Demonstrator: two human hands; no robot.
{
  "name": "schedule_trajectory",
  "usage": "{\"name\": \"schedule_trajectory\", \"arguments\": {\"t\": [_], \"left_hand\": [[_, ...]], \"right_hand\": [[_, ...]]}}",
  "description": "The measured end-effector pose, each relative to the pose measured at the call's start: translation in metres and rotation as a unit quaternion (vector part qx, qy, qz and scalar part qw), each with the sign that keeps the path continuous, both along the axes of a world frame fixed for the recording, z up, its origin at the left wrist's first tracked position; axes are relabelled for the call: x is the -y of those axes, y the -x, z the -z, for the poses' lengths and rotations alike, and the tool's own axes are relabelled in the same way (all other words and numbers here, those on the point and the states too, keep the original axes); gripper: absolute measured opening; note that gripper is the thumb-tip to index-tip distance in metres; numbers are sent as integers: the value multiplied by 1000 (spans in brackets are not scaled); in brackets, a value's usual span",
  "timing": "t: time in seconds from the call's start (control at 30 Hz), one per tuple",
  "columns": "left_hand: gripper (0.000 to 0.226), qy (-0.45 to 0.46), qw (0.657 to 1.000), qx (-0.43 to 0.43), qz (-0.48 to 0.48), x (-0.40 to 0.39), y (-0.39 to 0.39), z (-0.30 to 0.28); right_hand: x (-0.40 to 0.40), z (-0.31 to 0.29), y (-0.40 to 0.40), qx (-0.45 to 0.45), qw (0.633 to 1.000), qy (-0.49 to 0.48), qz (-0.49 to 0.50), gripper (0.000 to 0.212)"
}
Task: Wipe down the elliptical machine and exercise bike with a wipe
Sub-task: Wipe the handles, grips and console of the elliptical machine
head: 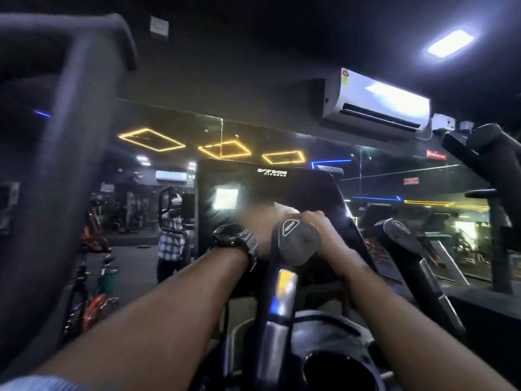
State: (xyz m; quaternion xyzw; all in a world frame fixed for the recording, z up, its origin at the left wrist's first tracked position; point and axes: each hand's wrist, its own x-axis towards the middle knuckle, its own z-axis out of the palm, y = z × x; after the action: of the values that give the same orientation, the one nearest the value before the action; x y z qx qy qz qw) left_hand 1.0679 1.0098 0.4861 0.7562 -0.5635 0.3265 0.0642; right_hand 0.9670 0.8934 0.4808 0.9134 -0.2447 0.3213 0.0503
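Observation:
The elliptical machine's black console (pixel 267 187), marked VIVA FITNESS, stands straight ahead. Both my forearms reach to its lower edge. A small white wipe (pixel 283 208) shows there between my hands. My right hand (pixel 321 222) has its fingers curled against the console beside the wipe and seems to pinch it. My left hand (pixel 255 221), with a black watch on its wrist, is blurred and partly hidden behind a grey handlebar end grip (pixel 296 241), so its hold is unclear.
A thick black moving handle (pixel 56 136) rises close on the left, another (pixel 487 148) on the right. A second grey grip (pixel 397 230) sits right of the console. Behind is a mirror wall (pixel 408 176) under an air conditioner (pixel 377 105).

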Motion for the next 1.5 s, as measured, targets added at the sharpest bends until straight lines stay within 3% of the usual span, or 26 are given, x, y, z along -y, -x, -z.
{"name": "schedule_trajectory", "arguments": {"t": [0.07, 0.13, 0.2, 0.3, 0.5, 0.67, 0.8, 0.9, 0.97, 1.1, 1.17, 1.3, 1.43, 1.5], "left_hand": [[36, 17, 998, -63, -5, -28, 12, 6], [33, 34, 996, -79, -17, -50, 22, 5], [29, 75, 992, -103, -19, -77, 34, -6], [29, 150, 982, -110, 13, -118, 61, -31], [27, 256, 964, -29, 62, -194, 111, -58], [20, 317, 941, 115, 30, -278, 102, -81], [24, 348, 925, 144, -48, -336, 65, -102], [28, 283, 946, 97, -128, -354, 38, -103], [30, 240, 958, 69, -139, -356, 23, -92], [52, 220, 965, 70, -126, -349, 9, -73], [59, 220, 963, 89, -127, -344, 1, -71], [61, 256, 959, 63, -103, -340, -10, -71], [53, 319, 946, 26, -46, -346, -4, -71], [51, 320, 945, 31, -53, -348, 0, -70]], "right_hand": [[-10, 1, 20, 47, 997, -44, -33, 21], [-11, -4, 36, 165, 980, -99, -45, 14], [-21, -19, 45, 291, 945, -140, -51, 25], [-53, -54, 57, 411, 895, -152, -84, 34], [-196, -96, 53, 482, 842, -42, -239, 17], [-279, -116, 42, 513, 809, 33, -285, 16], [-307, -125, 11, 464, 833, 82, -289, 20], [-316, -118, -16, 313, 897, 182, -254, 27], [-317, -111, -31, 213, 917, 221, -255, 37], [-308, -119, -48, 177, 919, 263, -234, 56], [-301, -130, -58, 175, 926, 259, -211, 50], [-319, -141, -72, 194, 935, 250, -162, 32], [-326, -135, -71, 155, 904, 290, -272, 33], [-308, -147, -64, 118, 910, 317, -241, 36]]}}
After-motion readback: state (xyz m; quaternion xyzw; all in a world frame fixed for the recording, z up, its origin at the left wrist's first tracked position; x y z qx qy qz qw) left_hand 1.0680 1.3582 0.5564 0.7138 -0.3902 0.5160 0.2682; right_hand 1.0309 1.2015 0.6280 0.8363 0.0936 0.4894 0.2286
